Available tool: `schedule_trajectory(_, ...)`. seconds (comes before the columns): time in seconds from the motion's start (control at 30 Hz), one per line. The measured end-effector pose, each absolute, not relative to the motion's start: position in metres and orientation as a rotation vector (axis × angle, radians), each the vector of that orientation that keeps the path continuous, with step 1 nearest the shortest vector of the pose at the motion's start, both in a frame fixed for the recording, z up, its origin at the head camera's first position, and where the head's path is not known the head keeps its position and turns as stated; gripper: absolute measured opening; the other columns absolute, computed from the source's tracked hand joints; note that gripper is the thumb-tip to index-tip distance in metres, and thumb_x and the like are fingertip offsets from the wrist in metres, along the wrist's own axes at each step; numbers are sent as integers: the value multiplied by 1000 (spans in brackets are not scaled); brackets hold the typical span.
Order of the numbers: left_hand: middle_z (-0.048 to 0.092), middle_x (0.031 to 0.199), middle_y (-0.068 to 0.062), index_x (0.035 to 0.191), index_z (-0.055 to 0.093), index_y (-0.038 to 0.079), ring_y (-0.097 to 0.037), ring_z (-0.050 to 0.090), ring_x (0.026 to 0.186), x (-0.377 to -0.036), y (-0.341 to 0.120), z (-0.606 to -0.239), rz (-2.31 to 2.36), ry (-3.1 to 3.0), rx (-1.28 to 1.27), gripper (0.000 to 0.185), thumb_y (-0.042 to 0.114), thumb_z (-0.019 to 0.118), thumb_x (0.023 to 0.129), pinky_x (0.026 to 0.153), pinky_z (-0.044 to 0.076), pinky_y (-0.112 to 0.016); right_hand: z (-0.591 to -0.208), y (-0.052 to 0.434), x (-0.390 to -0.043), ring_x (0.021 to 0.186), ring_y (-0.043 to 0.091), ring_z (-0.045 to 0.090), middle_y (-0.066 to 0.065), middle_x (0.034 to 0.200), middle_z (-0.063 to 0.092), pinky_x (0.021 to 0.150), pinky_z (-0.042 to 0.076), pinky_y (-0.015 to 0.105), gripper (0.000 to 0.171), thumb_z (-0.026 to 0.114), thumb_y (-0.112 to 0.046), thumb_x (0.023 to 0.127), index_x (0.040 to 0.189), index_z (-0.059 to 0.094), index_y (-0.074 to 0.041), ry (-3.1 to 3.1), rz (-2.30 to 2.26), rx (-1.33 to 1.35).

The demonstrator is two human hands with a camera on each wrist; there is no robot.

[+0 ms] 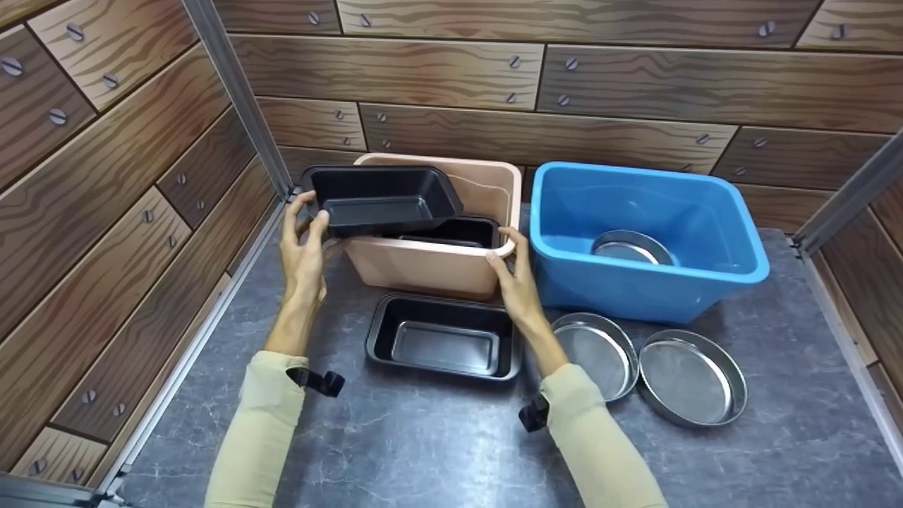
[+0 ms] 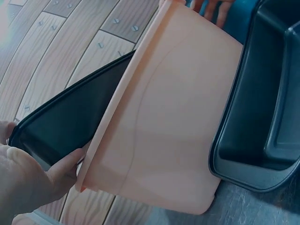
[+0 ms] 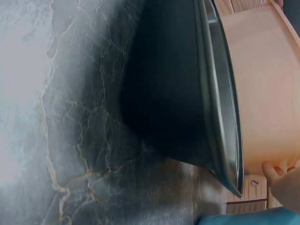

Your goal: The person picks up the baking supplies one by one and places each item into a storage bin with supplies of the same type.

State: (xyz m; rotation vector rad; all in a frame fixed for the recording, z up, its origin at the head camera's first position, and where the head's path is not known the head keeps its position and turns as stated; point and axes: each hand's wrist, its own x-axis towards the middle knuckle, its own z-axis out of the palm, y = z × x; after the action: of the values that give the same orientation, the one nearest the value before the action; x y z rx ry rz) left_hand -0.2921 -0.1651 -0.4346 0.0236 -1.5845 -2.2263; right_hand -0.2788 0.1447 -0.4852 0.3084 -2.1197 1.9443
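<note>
My left hand (image 1: 303, 250) grips the left end of a black loaf pan (image 1: 381, 201), which hangs tilted over the left part of a peach-coloured bin (image 1: 423, 267). In the left wrist view the thumb lies against that loaf pan (image 2: 70, 110) near the bin's rim. Inside the bin another black pan (image 1: 469, 231) shows in part; the raised pan hides the rest. At the bin's front right corner my right hand (image 1: 518, 282) holds the rim between thumb and fingers. A further black loaf pan (image 1: 444, 343) lies on the table before the bin.
To the right stands a blue bin (image 1: 635, 279) with a round metal pan (image 1: 631, 247) inside. Two round metal pans (image 1: 592, 353) lie in front of it, side by side. Wood-patterned walls (image 1: 451, 70) close off the grey marbled table (image 1: 423, 437) behind and at both sides.
</note>
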Motion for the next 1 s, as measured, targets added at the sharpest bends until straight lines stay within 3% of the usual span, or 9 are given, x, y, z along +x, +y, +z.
schedule_trajectory(0.23, 44, 127, -15, 132, 57, 27, -30, 54, 112, -294, -162, -434, -2098, -1716, 67, 38, 22, 64, 95, 87, 55, -49, -485, 145, -279, 120, 33, 44, 21, 145, 36, 102, 33, 35, 49, 56, -13, 98, 142, 38, -2, -2109, 1948, 317)
schedule_trajectory(0.4, 44, 131, -12, 133, 57, 28, -30, 54, 112, -297, -159, -431, -1982, -1829, 88, 41, 21, 65, 94, 88, 54, -48, -486, 144, -278, 115, 24, 45, 17, 138, 40, 103, 34, 38, 48, 55, -13, 99, 142, 38, -2, -2115, 1931, 314)
schedule_trajectory(0.7, 50, 130, -4, 128, 57, 46, -18, 52, 119, -302, -151, -425, -1572, -2130, 104, 39, 32, 66, 92, 97, 48, -33, -485, 144, -280, 119, 29, 45, 19, 143, 37, 107, 30, 40, 49, 56, -12, 98, 142, 38, -1, -2085, 1933, 324)
schedule_trajectory(1.0, 53, 125, -9, 127, 58, 47, -23, 61, 103, -306, -142, -426, -1424, -2228, 51, 41, 29, 64, 92, 88, 51, -36, -486, 142, -277, 120, 26, 45, 18, 145, 36, 107, 31, 42, 48, 55, -14, 99, 143, 38, -3, -2109, 1941, 301)
